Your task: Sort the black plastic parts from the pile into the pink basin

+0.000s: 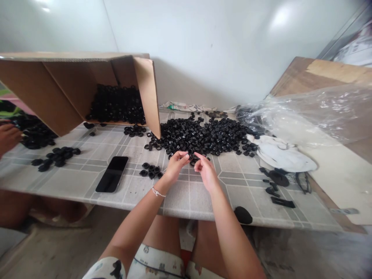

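Note:
My left hand (175, 167) is closed in a pinch on a small black plastic ring (190, 152), just in front of the heap. Opposite it, my right hand (205, 172) has its index finger stretched toward the ring and the other fingers partly curled. Whether that fingertip touches the ring I cannot tell. Behind both hands spreads a big heap of loose black plastic rings (203, 133). Left of my left wrist sits a small group of black caps or rings (151, 170) on the patterned tablecloth (186, 199).
A cardboard box (62, 83) lies on its side with black parts (116, 104) inside. A phone (112, 174) rests left of my arm. Another person's hand (10, 135) is at far left by a black pile (36, 133). White cloth (283, 155) and plastic sheeting (325, 112) lie right.

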Demonstrator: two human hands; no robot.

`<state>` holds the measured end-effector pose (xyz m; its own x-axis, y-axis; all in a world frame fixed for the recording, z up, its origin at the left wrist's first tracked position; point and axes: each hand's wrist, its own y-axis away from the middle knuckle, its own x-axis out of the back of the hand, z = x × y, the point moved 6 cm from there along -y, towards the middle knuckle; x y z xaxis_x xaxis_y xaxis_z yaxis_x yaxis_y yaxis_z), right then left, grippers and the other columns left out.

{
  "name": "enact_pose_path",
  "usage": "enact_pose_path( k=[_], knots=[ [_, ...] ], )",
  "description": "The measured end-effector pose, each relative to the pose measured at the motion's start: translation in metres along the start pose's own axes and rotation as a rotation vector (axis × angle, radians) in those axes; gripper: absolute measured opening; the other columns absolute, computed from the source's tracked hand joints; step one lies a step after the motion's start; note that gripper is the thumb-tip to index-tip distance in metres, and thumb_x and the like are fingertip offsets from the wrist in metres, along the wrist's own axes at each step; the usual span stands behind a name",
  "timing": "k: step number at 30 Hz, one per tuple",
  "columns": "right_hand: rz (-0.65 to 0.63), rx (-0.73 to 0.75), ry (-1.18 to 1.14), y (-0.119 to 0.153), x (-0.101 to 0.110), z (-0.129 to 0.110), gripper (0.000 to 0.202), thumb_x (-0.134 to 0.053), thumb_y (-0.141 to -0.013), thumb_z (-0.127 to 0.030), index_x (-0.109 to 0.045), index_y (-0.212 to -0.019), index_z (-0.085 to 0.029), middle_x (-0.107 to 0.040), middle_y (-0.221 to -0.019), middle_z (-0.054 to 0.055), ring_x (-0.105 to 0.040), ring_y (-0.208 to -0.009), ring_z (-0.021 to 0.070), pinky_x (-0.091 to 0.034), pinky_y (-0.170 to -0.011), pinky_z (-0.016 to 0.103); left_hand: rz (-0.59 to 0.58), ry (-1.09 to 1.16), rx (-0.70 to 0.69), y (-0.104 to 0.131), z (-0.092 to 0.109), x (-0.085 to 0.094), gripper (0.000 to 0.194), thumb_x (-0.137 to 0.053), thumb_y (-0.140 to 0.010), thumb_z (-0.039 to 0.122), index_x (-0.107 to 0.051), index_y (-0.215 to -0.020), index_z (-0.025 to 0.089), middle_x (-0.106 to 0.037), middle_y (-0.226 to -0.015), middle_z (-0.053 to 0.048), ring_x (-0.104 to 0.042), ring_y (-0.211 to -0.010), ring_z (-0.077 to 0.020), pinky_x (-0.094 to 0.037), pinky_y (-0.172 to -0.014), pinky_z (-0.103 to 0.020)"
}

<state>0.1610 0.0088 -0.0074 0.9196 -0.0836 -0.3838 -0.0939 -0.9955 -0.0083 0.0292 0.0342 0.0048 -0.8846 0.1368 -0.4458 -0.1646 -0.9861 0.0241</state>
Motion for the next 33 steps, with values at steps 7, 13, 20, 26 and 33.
enact_pose_path(
  k=[7,13,20,26,33],
  knots=[
    [-0.015,0.039,0.05,0.002,0.001,-0.002,0.036,-0.054,-0.08,-0.053,-0.067,-0.074,-0.019,-0.051,-0.053,-0.002,-0.048,-0.054,0.0125,-0.039,-0.058,0.028,0.075,0.015,-0.02,0.001,0.005,0.004,0.031,-0.078,-0.067,0.032,-0.062,-0.087,0.015,-0.062,-0.086,-0.001,-0.059,-0.081,-0.0112,-0.046,-0.085,-0.031],
    [-0.003,0.181,0.336,0.004,-0.003,-0.004,0.031,-0.055,-0.081,-0.049,-0.058,-0.097,-0.023,-0.06,-0.072,0.0,-0.053,-0.062,0.0148,-0.042,-0.059,0.029,-0.051,-0.104,0.08,0.006,0.001,-0.009,0.035,-0.072,-0.07,0.046,-0.058,-0.079,0.015,-0.06,-0.074,0.001,-0.057,-0.07,-0.0105,-0.046,-0.076,-0.028],
    [-0.012,0.307,0.747,0.013,-0.006,-0.008,0.024,-0.045,-0.087,-0.043,-0.049,-0.075,-0.023,-0.054,-0.065,-0.002,-0.05,-0.062,0.0152,-0.036,-0.061,0.027,-0.09,-0.335,0.146,0.006,-0.01,-0.007,0.04,-0.064,-0.073,0.055,-0.057,-0.074,0.015,-0.055,-0.064,0.002,-0.052,-0.061,-0.0104,-0.043,-0.064,-0.025],
    [0.036,0.302,0.771,0.015,-0.005,-0.012,0.026,-0.048,-0.084,-0.038,-0.046,-0.063,-0.023,-0.046,-0.056,-0.003,-0.041,-0.056,0.0151,-0.029,-0.059,0.028,-0.14,-0.503,0.049,0.007,-0.008,-0.012,0.042,-0.058,-0.078,0.057,-0.054,-0.067,0.017,-0.049,-0.056,0.003,-0.046,-0.054,-0.0113,-0.038,-0.056,-0.026],
    [0.031,0.163,0.477,0.008,-0.001,-0.002,0.03,-0.048,-0.082,-0.045,-0.047,-0.061,-0.023,-0.039,-0.052,-0.004,-0.037,-0.056,0.014,-0.028,-0.053,0.026,-0.18,-0.619,-0.243,0.014,0.011,-0.022,0.024,-0.06,-0.082,0.041,-0.063,-0.086,0.017,-0.064,-0.079,-0.002,-0.056,-0.074,-0.0152,-0.043,-0.07,-0.027]
  ],
)
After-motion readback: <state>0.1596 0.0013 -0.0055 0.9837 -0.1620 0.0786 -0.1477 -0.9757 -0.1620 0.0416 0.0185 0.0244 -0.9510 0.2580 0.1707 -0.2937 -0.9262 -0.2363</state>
